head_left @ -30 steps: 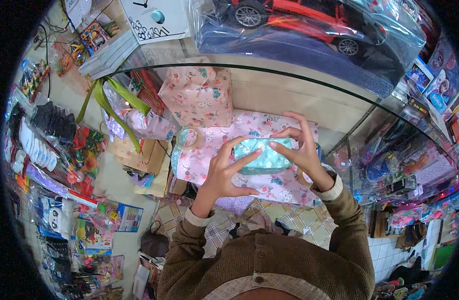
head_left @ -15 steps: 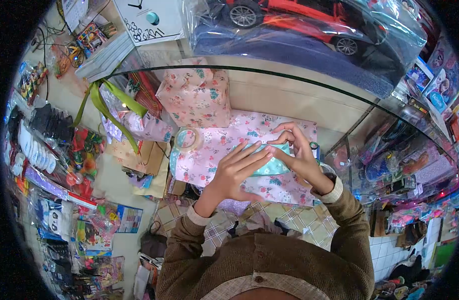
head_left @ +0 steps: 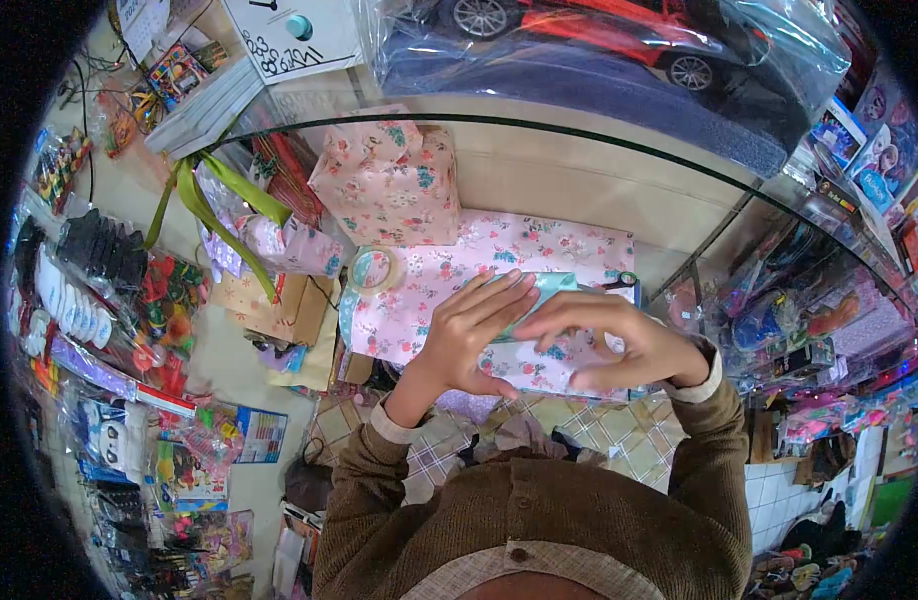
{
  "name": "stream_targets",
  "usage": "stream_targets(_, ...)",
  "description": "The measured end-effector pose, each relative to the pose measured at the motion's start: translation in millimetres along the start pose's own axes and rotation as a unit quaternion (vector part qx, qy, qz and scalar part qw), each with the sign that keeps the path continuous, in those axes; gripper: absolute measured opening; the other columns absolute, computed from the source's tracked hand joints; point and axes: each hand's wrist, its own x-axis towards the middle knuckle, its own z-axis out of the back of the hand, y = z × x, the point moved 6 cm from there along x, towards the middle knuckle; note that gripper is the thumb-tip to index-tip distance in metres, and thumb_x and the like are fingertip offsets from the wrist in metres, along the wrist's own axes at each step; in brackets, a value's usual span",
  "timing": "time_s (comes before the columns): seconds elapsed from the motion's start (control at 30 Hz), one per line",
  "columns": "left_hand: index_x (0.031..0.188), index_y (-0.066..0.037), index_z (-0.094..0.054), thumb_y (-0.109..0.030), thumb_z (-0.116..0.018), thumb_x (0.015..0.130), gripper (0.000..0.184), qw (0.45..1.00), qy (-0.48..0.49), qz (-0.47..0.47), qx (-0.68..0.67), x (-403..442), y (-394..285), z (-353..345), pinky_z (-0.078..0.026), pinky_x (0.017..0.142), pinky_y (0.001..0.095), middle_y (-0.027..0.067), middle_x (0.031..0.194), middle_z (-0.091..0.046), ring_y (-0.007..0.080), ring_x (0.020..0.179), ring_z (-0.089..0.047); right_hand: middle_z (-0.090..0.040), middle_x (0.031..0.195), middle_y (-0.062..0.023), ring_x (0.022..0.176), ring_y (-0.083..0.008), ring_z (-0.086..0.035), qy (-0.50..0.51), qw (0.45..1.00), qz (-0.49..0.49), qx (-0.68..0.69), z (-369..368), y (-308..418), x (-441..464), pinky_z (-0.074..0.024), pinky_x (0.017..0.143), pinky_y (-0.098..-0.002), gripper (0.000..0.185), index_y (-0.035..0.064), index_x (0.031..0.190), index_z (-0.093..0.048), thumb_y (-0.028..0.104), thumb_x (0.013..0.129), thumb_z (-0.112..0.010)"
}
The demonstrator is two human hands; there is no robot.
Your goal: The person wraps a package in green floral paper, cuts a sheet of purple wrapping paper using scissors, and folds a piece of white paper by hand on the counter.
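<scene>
Head view: hands [head_left: 471, 335] at teal parcel [head_left: 554, 284]; clock [head_left: 297, 38] numerals jumbled.

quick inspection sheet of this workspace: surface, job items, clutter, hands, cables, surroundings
Surface: pink floral paper spread out, mostly flat.
Job's things: teal packet on the paper, partly hidden by the hands; tape roll near the paper's left end.
Clutter: flowered box behind the paper; green ribbon and brown paper to the left.
Grippers: bare hands; left hand over the packet, right hand at its right, fingers bent.
Cables: dark cable, upper left; its ends cannot be traced.
Surroundings: glass shelf, toy car in clear wrap, bagged goods.
</scene>
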Motion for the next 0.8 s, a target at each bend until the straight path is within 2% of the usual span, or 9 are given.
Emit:
stream_targets(0.07, 0.123, 0.001, -0.059, -0.081, -0.054, 0.063, 0.102, 1.0, 0.005, 0.0, 0.004, -1, 0, 0, -0.037, 0.104, 0.05, 0.0171, 0.129, -0.056, 0.034, 0.123, -0.051, -0.06, 0.111, -0.011, 0.088, -0.0175, -0.06, 0.044, 0.998, -0.016, 0.037, -11, -2, 4, -0.0485, 0.08, -0.0327, 0.047, 0.0048, 0.119, -0.061, 0.011, 0.076, -0.078)
stream_targets(0.17, 0.122, 0.002, -0.06, -0.08, -0.056, 0.062, 0.102, 1.0, -0.004, -0.003, -0.003, -1, 0, 1, -0.038, 0.103, 0.0493, 0.0173, 0.129, -0.056, 0.0342, 0.123, -0.052, -0.062, 0.106, -0.0088, 0.083, -0.0157, -0.06, 0.072, 0.995, 0.03, 0.055, -16, -3, 8, -0.0486, 0.078, -0.0296, 0.032, 0.0064, 0.109, -0.067, 0.01, 0.078, -0.076)
stream_targets(0.27, 0.122, 0.002, -0.059, -0.08, -0.057, 0.061, 0.102, 1.0, -0.002, -0.003, -0.003, -1, -1, 2, -0.038, 0.103, 0.0488, 0.0181, 0.128, -0.057, 0.0339, 0.123, -0.052, -0.066, 0.099, -0.0068, 0.081, -0.014, -0.06, 0.087, 0.993, -0.013, 0.078, -18, -13, 6, -0.0486, 0.075, -0.0282, 0.018, 0.0066, 0.096, -0.07, 0.008, 0.079, -0.075)
stream_targets(0.37, 0.123, 0.002, -0.059, -0.08, -0.057, 0.061, 0.102, 1.0, 0.001, -0.003, -0.021, -1, -1, 3, -0.039, 0.102, 0.0487, 0.0186, 0.129, -0.056, 0.0345, 0.123, -0.051, -0.069, 0.092, -0.0074, 0.082, -0.0142, -0.062, 0.037, 0.995, 0.0, 0.098, -14, -10, 5, -0.0484, 0.071, -0.0277, 0.01, 0.0052, 0.088, -0.07, 0.006, 0.079, -0.074)
stream_targets(0.47, 0.123, 0.003, -0.058, -0.079, -0.058, 0.061, 0.103, 1.0, 0.004, -0.002, -0.017, 2, -4, 5, -0.04, 0.101, 0.049, 0.0185, 0.129, -0.055, 0.0355, 0.12, -0.052, -0.07, 0.09, -0.0101, 0.084, -0.0165, -0.065, 0.05, 0.998, -0.026, 0.015, -5, -2, 4, -0.0485, 0.071, -0.0284, 0.008, 0.0042, 0.084, -0.069, 0.003, 0.078, -0.074)
stream_targets(0.6, 0.126, -0.004, -0.058, -0.075, -0.058, 0.067, 0.093, 0.999, -0.002, 0.0, -0.039, 4, -4, 13, -0.04, 0.1, 0.049, 0.0216, 0.13, -0.049, 0.0395, 0.119, -0.049, -0.07, 0.088, -0.011, 0.081, -0.0198, -0.066, 0.009, 0.997, 0.005, 0.075, 13, -1, -2, -0.0492, 0.072, -0.0303, 0.005, 0.0019, 0.081, -0.066, -0.001, 0.077, -0.07)
stream_targets(0.67, 0.127, -0.008, -0.059, -0.071, -0.06, 0.07, 0.085, 1.0, -0.012, 0.027, 0.0, -4, 0, 10, -0.039, 0.101, 0.0488, 0.0237, 0.132, -0.045, 0.0415, 0.119, -0.046, -0.069, 0.087, -0.0106, 0.08, -0.018, -0.065, -0.065, 0.998, -0.026, -0.002, 32, -8, -5, -0.0492, 0.072, -0.0296, 0.005, 0.0012, 0.081, -0.066, -0.001, 0.078, -0.069)
stream_targets(0.73, 0.127, -0.013, -0.061, -0.074, -0.054, 0.072, 0.082, 0.997, -0.023, 0.078, 0.006, -10, -1, 2, -0.032, 0.106, 0.0487, 0.0257, 0.133, -0.041, 0.0407, 0.119, -0.045, -0.069, 0.088, -0.0099, 0.08, -0.0147, -0.064, -0.128, 0.989, -0.057, -0.051, 47, -17, -3, -0.0493, 0.07, -0.0278, 0.005, -0.0002, 0.082, -0.066, -0.001, 0.078, -0.068)
stream_targets(0.8, 0.125, -0.017, -0.063, -0.07, -0.055, 0.075, 0.074, 0.995, -0.036, 0.09, 0.032, -9, -4, 2, -0.03, 0.107, 0.0485, 0.0264, 0.133, -0.04, 0.0403, 0.118, -0.044, -0.068, 0.089, -0.0102, 0.08, -0.0143, -0.064, -0.141, 0.982, -0.031, -0.121, 58, -24, 4, -0.0493, 0.07, -0.0269, 0.005, -0.0005, 0.083, -0.066, 0.0, 0.078, -0.068)
